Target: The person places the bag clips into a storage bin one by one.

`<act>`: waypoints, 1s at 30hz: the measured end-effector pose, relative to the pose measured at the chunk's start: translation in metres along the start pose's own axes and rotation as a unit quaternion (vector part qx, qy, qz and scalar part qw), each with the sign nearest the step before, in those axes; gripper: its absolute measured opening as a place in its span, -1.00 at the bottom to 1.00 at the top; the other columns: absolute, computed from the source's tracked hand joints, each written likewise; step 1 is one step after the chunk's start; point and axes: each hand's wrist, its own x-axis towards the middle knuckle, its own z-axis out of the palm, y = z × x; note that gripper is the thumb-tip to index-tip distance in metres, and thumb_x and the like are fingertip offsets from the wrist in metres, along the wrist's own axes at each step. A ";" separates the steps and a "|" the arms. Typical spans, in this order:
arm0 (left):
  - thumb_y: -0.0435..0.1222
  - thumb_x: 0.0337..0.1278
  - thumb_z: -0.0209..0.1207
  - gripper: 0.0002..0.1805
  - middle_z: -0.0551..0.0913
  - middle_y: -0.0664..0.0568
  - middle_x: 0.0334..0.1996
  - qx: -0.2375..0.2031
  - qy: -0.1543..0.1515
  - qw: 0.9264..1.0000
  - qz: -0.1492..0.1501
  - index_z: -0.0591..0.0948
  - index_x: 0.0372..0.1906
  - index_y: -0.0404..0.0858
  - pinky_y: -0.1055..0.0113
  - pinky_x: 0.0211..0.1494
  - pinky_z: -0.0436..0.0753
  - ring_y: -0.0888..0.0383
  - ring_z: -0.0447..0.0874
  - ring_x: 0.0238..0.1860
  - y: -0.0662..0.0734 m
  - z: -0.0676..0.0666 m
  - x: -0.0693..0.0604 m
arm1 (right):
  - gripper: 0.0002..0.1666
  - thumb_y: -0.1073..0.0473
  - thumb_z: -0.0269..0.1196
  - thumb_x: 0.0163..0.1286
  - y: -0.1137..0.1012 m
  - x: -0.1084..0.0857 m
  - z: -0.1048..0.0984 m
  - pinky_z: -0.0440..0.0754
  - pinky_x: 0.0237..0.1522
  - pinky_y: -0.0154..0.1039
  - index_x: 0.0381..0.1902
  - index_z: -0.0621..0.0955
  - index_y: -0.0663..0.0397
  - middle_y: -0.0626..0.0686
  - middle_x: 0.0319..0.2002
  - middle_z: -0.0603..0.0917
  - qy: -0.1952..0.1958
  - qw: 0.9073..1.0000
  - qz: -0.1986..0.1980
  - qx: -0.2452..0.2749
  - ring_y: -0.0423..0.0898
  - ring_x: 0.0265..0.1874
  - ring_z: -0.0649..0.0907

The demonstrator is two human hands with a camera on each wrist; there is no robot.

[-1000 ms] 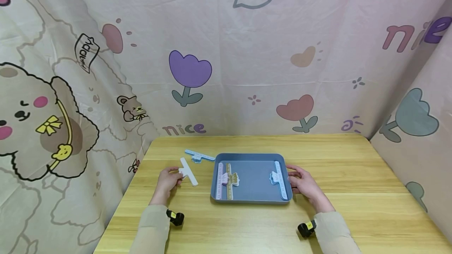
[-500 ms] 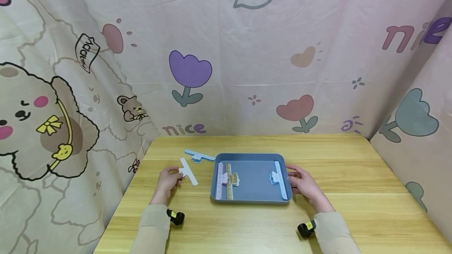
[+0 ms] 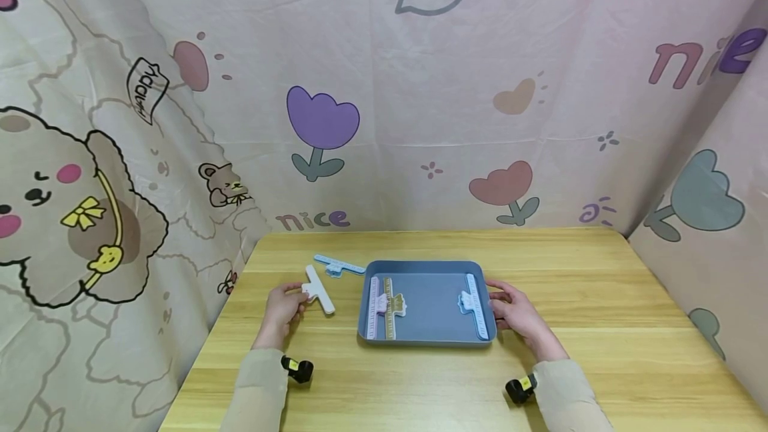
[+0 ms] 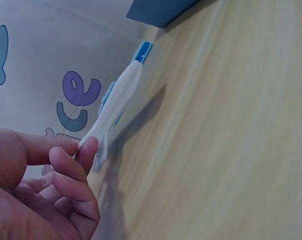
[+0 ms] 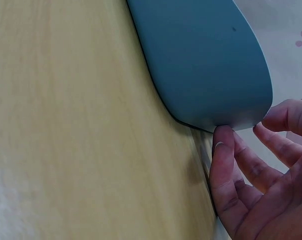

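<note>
My left hand (image 3: 284,309) pinches a white bag clip (image 3: 324,297) by its small handle, left of the grey-blue tray (image 3: 429,309). In the left wrist view the clip (image 4: 118,95) is seen edge-on, apart from the table, with its shadow beside it. My right hand (image 3: 517,312) rests at the tray's right end. Its fingertips touch the tray's outer wall (image 5: 211,75) in the right wrist view. Inside the tray lie a pale purple clip (image 3: 373,309) and a gold-brown clip (image 3: 390,309) at the left, and a light blue clip (image 3: 477,307) at the right.
Another blue clip (image 3: 340,265) lies on the wooden table (image 3: 432,385) behind the white one, its end close to the tray's back left corner. A printed curtain (image 3: 420,85) hangs behind the table and along both sides.
My left hand has shifted slightly left and back with the white clip. The right hand and the tray hold still.
</note>
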 end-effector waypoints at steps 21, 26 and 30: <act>-0.45 0.25 0.16 -0.54 0.72 -0.15 -0.30 -0.015 -0.019 0.998 0.054 0.45 0.24 -0.46 0.48 -0.56 0.39 0.28 0.41 -0.60 0.032 0.017 -0.018 | -0.36 0.38 0.05 0.41 -0.001 -0.003 0.000 0.68 -0.35 -0.06 0.44 0.27 0.22 0.45 0.20 0.41 0.000 1.000 -0.002 -0.010 0.08 -0.31 0.69; -0.46 0.24 0.17 -0.56 0.71 -0.19 -0.28 -0.012 -0.033 0.997 0.068 0.48 0.22 -0.43 0.43 -0.53 0.42 0.23 0.42 -0.58 0.041 0.028 -0.028 | -0.36 0.39 0.06 0.40 0.000 -0.002 0.000 0.67 -0.36 -0.07 0.43 0.29 0.23 0.45 0.18 0.43 0.001 1.000 -0.002 -0.006 0.06 -0.33 0.69; -0.47 0.23 0.17 -0.57 0.71 -0.22 -0.28 -0.021 -0.045 0.996 0.078 0.50 0.20 -0.42 0.43 -0.55 0.41 0.24 0.40 -0.61 0.048 0.037 -0.036 | -0.36 0.40 0.05 0.40 0.000 -0.002 0.000 0.67 -0.37 -0.09 0.43 0.29 0.23 0.44 0.18 0.43 0.002 1.000 -0.004 -0.002 0.06 -0.33 0.69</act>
